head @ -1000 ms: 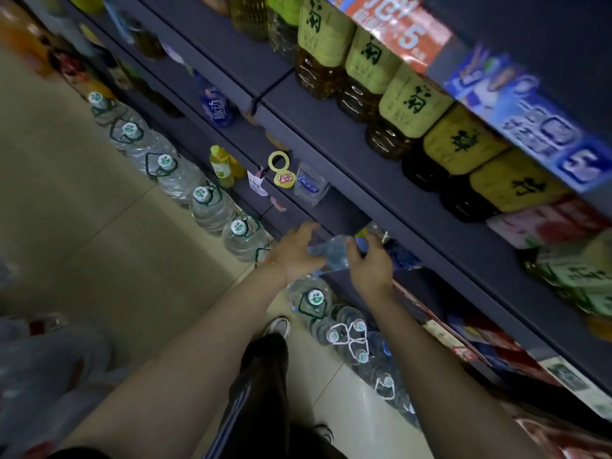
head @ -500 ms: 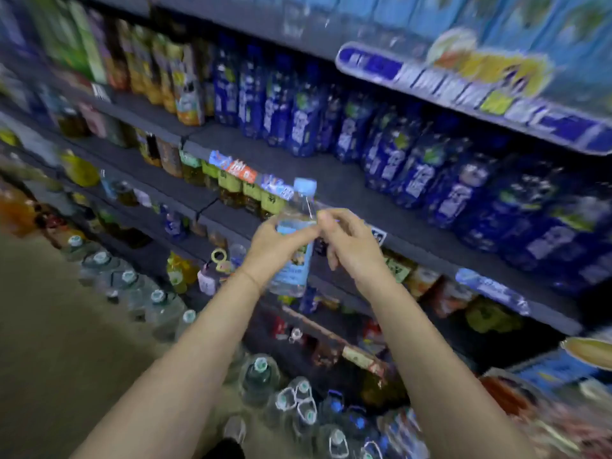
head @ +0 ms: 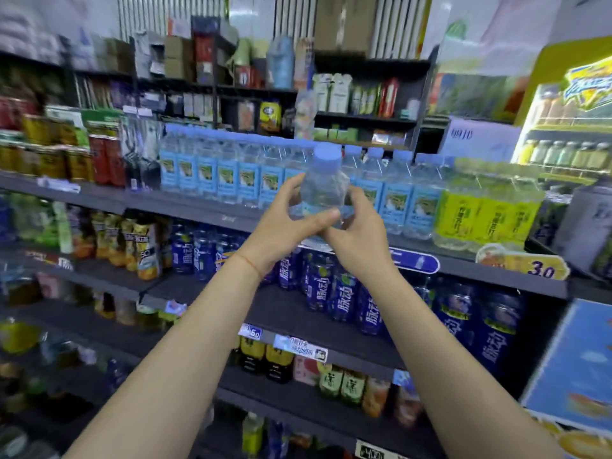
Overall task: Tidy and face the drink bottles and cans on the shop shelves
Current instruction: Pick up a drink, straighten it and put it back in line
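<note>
A clear water bottle (head: 325,185) with a pale blue cap is held upright at chest height in front of the top drinks shelf (head: 198,207). My left hand (head: 284,223) grips its lower body from the left, thumb across the front. From the right, my right hand (head: 359,230) curls its fingers round the same bottle. Behind it stands a row of matching blue-labelled water bottles (head: 228,173), with a gap right behind the held one.
Yellow-labelled drink packs (head: 480,213) fill the shelf's right end. Dark blue bottles (head: 337,293) stand one shelf down, tea bottles (head: 265,356) lower still. Cans and red bottles (head: 99,157) sit at the left. A yellow cooler (head: 569,127) stands at the far right.
The bottle came up from a low shelf near the floor to the top water row. Both hands rose with it, and my right hand has closed round it.
</note>
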`<state>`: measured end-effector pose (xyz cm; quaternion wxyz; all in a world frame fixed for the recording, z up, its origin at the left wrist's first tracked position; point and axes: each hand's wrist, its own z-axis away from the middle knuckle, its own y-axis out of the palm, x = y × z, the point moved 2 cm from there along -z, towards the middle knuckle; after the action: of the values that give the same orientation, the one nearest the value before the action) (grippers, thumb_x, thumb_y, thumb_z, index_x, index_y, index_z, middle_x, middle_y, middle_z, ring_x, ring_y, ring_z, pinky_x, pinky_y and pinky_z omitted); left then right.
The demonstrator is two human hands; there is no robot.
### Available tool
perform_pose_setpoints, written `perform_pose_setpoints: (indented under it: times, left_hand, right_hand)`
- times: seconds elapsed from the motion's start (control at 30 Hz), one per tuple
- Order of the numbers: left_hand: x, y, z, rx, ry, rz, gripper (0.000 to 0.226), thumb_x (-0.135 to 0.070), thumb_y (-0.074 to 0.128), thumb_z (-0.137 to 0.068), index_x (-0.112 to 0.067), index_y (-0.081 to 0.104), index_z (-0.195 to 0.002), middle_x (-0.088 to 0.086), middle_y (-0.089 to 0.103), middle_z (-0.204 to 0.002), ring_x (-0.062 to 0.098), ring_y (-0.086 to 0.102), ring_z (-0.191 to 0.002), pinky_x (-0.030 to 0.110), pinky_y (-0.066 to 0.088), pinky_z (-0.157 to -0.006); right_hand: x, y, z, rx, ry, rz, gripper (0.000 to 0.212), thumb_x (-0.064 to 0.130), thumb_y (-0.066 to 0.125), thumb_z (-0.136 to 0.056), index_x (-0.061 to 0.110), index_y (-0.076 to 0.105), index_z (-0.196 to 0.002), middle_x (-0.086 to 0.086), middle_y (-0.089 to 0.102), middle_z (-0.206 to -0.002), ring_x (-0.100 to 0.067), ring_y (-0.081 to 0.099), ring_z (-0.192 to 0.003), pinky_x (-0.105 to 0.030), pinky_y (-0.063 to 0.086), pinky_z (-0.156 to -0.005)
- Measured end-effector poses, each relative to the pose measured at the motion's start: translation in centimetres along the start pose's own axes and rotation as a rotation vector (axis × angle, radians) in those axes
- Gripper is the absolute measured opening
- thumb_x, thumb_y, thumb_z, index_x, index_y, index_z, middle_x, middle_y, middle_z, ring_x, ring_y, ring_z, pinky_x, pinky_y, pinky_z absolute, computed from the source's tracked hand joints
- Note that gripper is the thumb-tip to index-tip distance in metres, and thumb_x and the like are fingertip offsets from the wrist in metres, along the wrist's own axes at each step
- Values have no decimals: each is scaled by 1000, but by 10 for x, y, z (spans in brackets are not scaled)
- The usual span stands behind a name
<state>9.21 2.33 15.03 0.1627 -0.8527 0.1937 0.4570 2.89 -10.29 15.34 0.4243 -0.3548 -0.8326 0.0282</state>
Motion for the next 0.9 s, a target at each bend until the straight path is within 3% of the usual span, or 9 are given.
perform_pose_setpoints:
  times: [0.07,0.1,0.2,0.3,0.47,0.67,0.8,0.9]
  left_hand:
    - [9,-6,-19,-11,-23,-70,76,-62,75,-71,-39,43,-136,-5,48,-140,10,43,-133,31,42,-101]
    - [16,-9,-29,-20,-43,-85,69,-59,71,-79,-36,43,-138,-5,47,-140,11,42,-133,33,42,-104]
    - [43,-11,-60,-20,-93,-152,47,-37,61,-95,-25,47,-138,-4,49,-139,14,45,-133,37,38,-111]
    - [68,-6,-84,27,-118,-268,44,-27,58,-97,-21,48,-140,-3,48,-144,17,43,-134,34,37,-108]
    - [94,0,-109,95,-60,-541,48,-30,56,-97,-20,47,-143,3,43,-146,21,43,-132,35,36,-109]
    - [103,6,-125,55,-37,-532,47,-40,49,-99,-20,50,-142,-4,38,-132,20,44,-128,35,38,-106]
    - [104,8,-129,33,-21,-588,50,-41,47,-98,-30,42,-146,-1,37,-140,23,37,-133,43,37,-109]
    - [106,7,-129,31,-11,-583,48,-43,47,-98,-33,42,-145,0,37,-139,24,34,-135,45,35,-111]
  right_hand:
    - [-5,-7,-25,-128,15,75,47,39,76,-80,30,52,-119,10,57,-107,4,53,-86,-22,48,-77]
    - [-6,-11,-37,-165,21,118,57,41,77,-81,26,51,-129,7,51,-117,-3,49,-97,-26,45,-85]
    - [-20,-15,-73,-218,68,243,72,42,78,-81,17,43,-139,-3,44,-127,-17,47,-106,-29,36,-82]
    - [-37,-10,-98,-200,104,297,66,39,79,-81,17,46,-133,-8,47,-129,-20,49,-103,-33,38,-78]
    - [-63,2,-117,-177,196,386,71,42,79,-80,14,45,-137,-10,49,-131,-23,52,-98,-32,37,-73]
    - [-63,7,-123,-258,125,457,69,35,80,-81,15,39,-132,-8,46,-127,-19,46,-89,-32,38,-70]
    - [-73,13,-124,-271,171,434,57,25,80,-82,15,31,-107,-8,55,-105,-19,51,-74,-31,40,-54]
    - [-82,14,-126,-283,196,444,53,25,76,-86,15,28,-104,-9,58,-88,-12,47,-56,-28,35,-45]
